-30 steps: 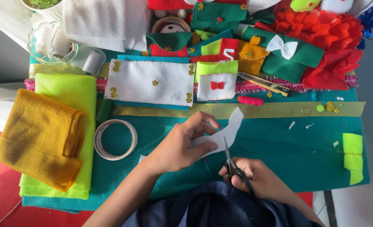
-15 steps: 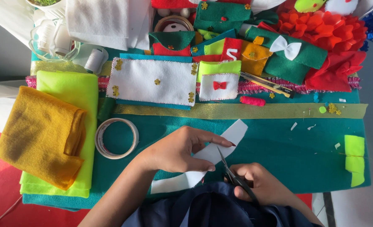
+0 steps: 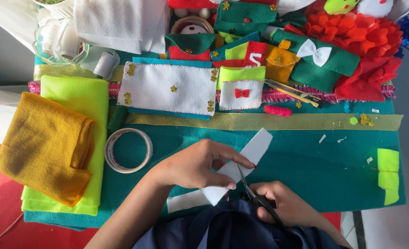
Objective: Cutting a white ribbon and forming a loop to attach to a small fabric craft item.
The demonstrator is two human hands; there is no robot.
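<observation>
Head view, near edge of table: left hand point(image 3: 193, 165) pinches a white felt strip point(image 3: 246, 159) w/ thumb under, fingers on top, grip closed on it just beside the cut line. Right hand point(image 3: 285, 205) is wrapped round the black scissors point(image 3: 255, 193), grip closed on the handles; blades look partly open, tips at the strip's lower edge, close to the left fingertips. Strip lies angled over the teal felt sheet point(image 3: 306, 161), its far end pointing toward the gold ribbon band point(image 3: 269, 121), w/ a narrower white piece point(image 3: 186, 201) trailing toward the person.

To cut well here, I'd judge:
- keep the left fingers clear of the blade path; they sit very near the tips.
- hold the felt taut & slightly lifted so only the white layer gets cut, not the teal under it.
- use the deep part of the blades, long strokes, don't snap fully shut – fewer jagged steps.
- turn the felt w/ the left hand, not the scissors.

Tape roll point(image 3: 128, 150) sits left of the hands, folded yellow cloth point(image 3: 45, 147) at the left edge; both well apart from the cut.
</observation>
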